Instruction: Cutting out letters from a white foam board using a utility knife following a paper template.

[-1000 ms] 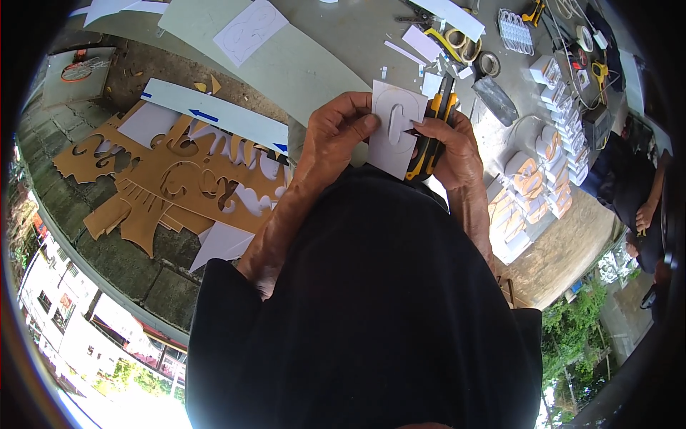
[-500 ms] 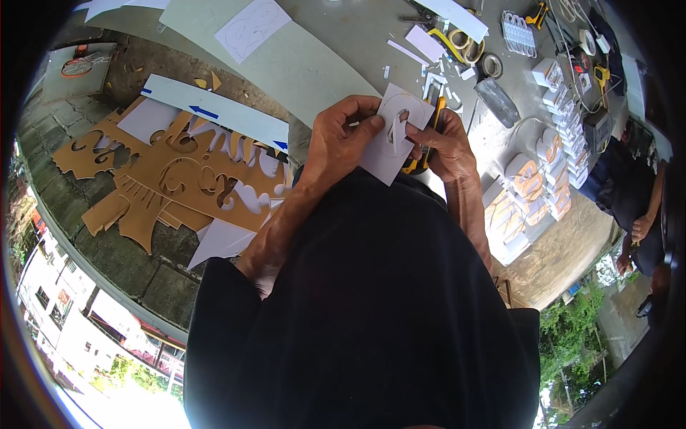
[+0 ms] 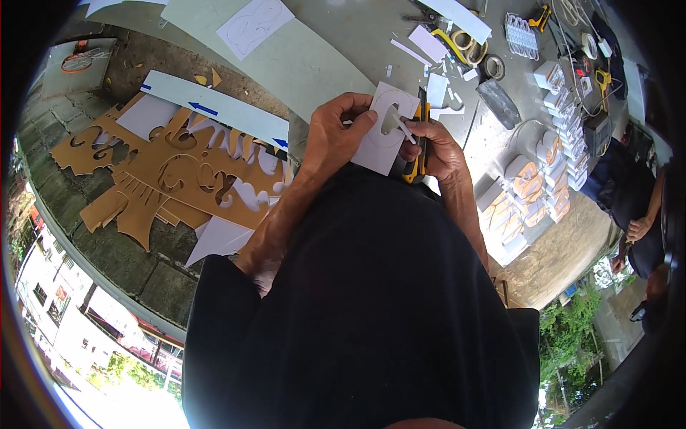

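Count: one card (image 3: 377,146), one slim piece (image 3: 404,131), one cutter (image 3: 419,163), all at the hands, before the dark shirt (image 3: 357,300). Card has one hole; long axis runs near-far, far end leaning right. Slim piece slants from far left to near right. Left hand (image 3: 341,129): thumb and fingers pinched on card's left edge, no gap. Right hand (image 3: 441,148): thumb and forefinger closed on slim piece, cutter against the palm side. Far right: three tape rolls (image 3: 493,78).

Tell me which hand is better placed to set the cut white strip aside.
Probably the right hand: it pinches the white strip, though it also holds the yellow-black cutter, while the left hand grips the white card.
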Action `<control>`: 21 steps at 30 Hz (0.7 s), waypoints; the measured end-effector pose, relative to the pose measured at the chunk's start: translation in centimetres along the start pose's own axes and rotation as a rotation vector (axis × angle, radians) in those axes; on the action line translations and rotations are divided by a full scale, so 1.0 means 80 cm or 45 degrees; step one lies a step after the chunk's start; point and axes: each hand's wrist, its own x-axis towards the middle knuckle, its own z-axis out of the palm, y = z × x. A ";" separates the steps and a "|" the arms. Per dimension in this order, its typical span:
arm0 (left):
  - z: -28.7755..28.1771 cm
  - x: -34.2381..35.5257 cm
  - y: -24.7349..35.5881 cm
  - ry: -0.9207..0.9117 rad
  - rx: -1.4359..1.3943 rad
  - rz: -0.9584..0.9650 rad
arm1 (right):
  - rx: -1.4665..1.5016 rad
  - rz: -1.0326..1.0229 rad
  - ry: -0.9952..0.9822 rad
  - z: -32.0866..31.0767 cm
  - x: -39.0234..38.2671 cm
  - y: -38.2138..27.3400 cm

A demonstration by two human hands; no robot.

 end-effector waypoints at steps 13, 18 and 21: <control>-0.017 0.014 -0.007 0.173 -0.007 0.001 | -0.557 -0.659 0.409 0.018 -0.050 -0.025; -0.008 0.010 0.013 0.213 0.041 0.120 | -0.962 -0.440 0.198 0.083 -0.072 -0.020; -0.006 0.008 0.019 0.192 0.069 0.240 | -1.078 -0.363 0.163 0.099 -0.079 -0.017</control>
